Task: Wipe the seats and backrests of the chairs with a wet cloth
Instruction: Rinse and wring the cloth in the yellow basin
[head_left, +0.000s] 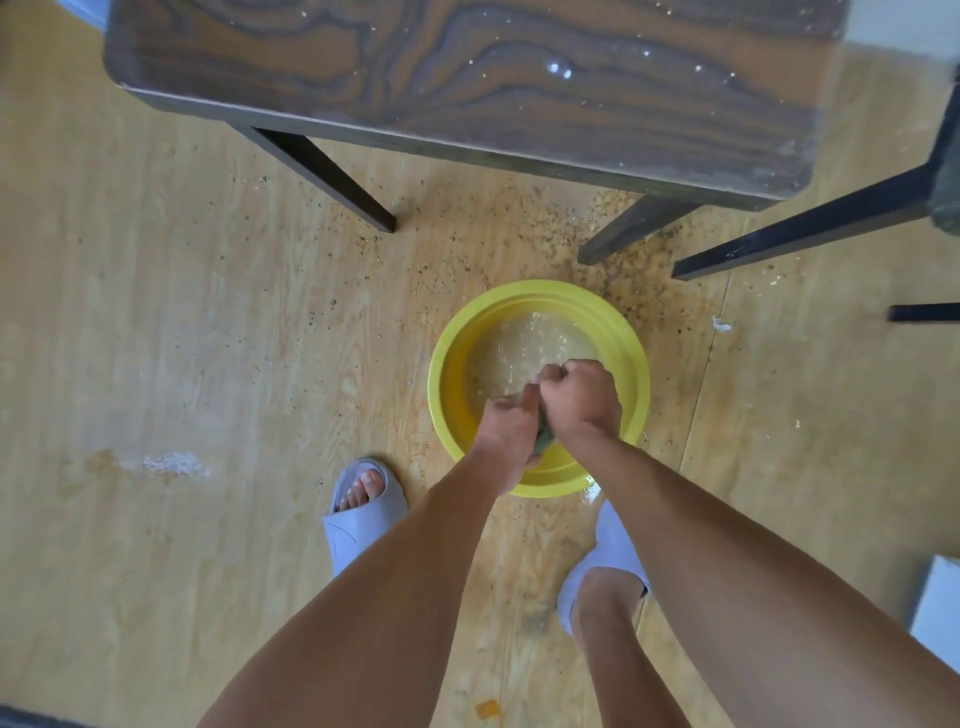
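Observation:
A yellow basin (452, 364) of water stands on the floor in front of my feet. Over it, my left hand (506, 426) and my right hand (582, 395) are both clenched around a green cloth (544, 440), which only shows as a small dark-green bit between my wrists. The water surface (519, 353) is rippled and splashing under my fists. A dark chair leg (800, 228) and part of a dark-green seat edge (948, 197) show at the right edge of the head view.
A brown wood-grain table (467, 73) with black legs stands just beyond the basin. The wooden floor (208, 338) is speckled with crumbs and wet patches around the basin. My feet wear grey slippers (363, 514) on either side. A white object (940, 603) lies at right.

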